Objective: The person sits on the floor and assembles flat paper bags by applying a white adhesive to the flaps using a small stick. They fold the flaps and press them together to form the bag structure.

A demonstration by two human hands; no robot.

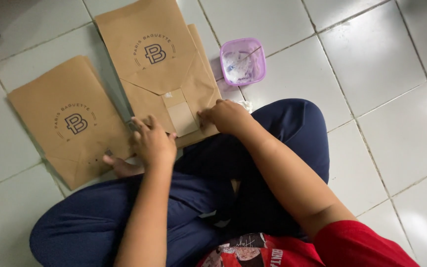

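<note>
White tiled floor (292, 74), seated cross-legged in dark blue trousers (273, 143). Left hand (153, 142) and right hand (227, 116) apart, fingers bent, pressing flat on near end of brown paper bag (159, 69), either side of folded bottom flap (180, 114); gripping nothing. Second paper bag (67, 118) flat just left, slightly overlapped. Purple tub (243, 61) w/ white paste far right of bags. Bare foot (122, 167) near left bag's edge.

Two flat brown paper bags (161, 64) (70, 118) on floor.

Brown paper bags (147, 59): three; purple tub (243, 62): one; hands (153, 142): two
</note>
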